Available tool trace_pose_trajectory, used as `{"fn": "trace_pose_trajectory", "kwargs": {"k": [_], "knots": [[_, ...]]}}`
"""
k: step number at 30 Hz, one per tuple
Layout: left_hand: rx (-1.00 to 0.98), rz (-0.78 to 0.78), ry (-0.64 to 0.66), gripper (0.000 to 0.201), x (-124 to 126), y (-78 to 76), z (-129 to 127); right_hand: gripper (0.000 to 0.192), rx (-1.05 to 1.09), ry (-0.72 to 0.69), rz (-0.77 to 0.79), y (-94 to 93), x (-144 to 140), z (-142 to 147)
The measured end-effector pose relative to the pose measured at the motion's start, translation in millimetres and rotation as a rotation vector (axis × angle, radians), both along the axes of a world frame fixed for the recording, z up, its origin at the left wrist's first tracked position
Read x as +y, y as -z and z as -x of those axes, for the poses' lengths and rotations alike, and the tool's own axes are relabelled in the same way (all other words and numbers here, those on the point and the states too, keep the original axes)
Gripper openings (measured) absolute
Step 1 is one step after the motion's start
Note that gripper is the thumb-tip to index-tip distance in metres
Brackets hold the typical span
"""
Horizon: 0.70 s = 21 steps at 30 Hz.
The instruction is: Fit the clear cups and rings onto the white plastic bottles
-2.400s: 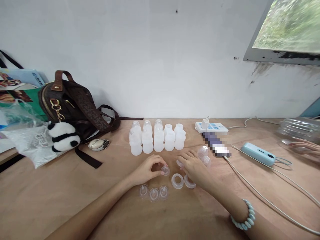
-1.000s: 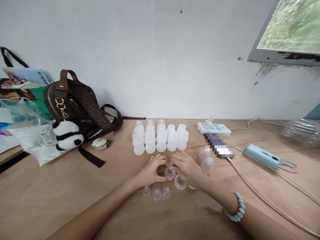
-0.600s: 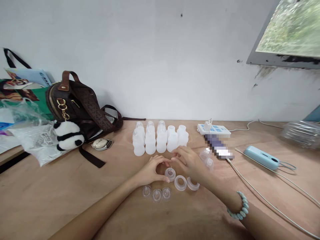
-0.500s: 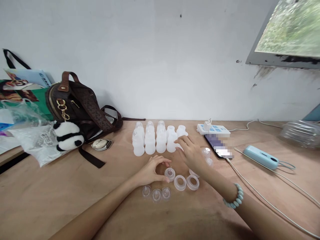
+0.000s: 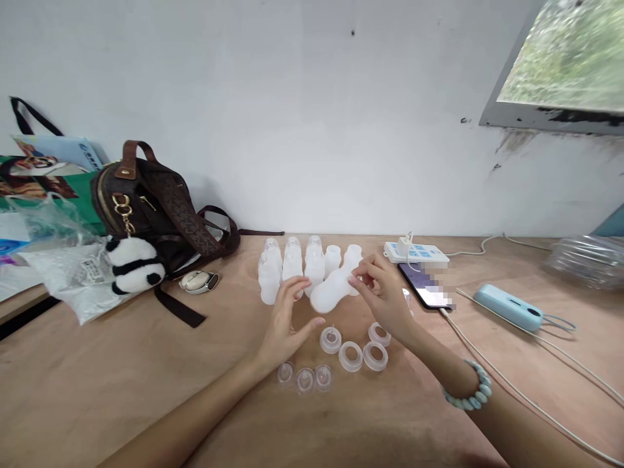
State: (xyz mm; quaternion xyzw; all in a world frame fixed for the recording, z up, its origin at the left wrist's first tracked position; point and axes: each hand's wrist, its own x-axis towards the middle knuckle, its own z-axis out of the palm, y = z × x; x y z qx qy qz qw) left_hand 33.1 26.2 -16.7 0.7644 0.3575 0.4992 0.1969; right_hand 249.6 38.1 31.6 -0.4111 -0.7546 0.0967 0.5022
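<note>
A frosted white baby bottle [image 5: 329, 292] without a cap is tilted in the air, its neck pinched by the fingers of my right hand [image 5: 385, 292]. My left hand [image 5: 287, 322] is open at the bottle's lower end, thumb and fingers apart, and holds nothing. Behind them stand capped bottles [image 5: 270, 279] in rows on the left and uncapped bottles [image 5: 333, 257] on the right. A collar ring with a nipple in it [image 5: 331, 339] lies in front of my left thumb, beside several plain collar rings [image 5: 351, 356]. Several clear nipples [image 5: 305, 380] lie nearer me.
At the left are a brown backpack [image 5: 146, 201] with a panda plush [image 5: 136, 265], a plastic bag [image 5: 80, 279] and a watch [image 5: 199, 282]. A phone [image 5: 422, 286], power strip [image 5: 424, 252], light-blue device [image 5: 509, 307] and white cables lie right. A wall closes the back.
My right hand has taken a bottle from the front row and lifted it towards me, tilting it. My left hand has moved up from the ring with the nipple and spread towards the bottle.
</note>
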Motion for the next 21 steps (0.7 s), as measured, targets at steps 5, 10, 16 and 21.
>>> {"fn": "trace_pose_trajectory", "kwargs": {"k": [5,10,16,21], "knots": [[-0.033,0.031,0.042,0.033,-3.0,-1.7,-1.4,0.012,0.277,-0.116,0.227,12.9,-12.2,9.6],[-0.134,0.030,-0.066,0.029,2.5,2.3,4.9,0.031,-0.059,0.015,0.376,29.6,-18.9,13.8],[-0.201,0.083,-0.084,0.028,7.3,2.3,9.2,0.031,-0.658,-0.056,0.332,36.4,-28.4,24.6],[-0.319,0.321,-0.080,0.027,8.9,-1.1,6.9,0.022,-0.134,-0.128,0.306,26.8,-13.9,5.5]]}}
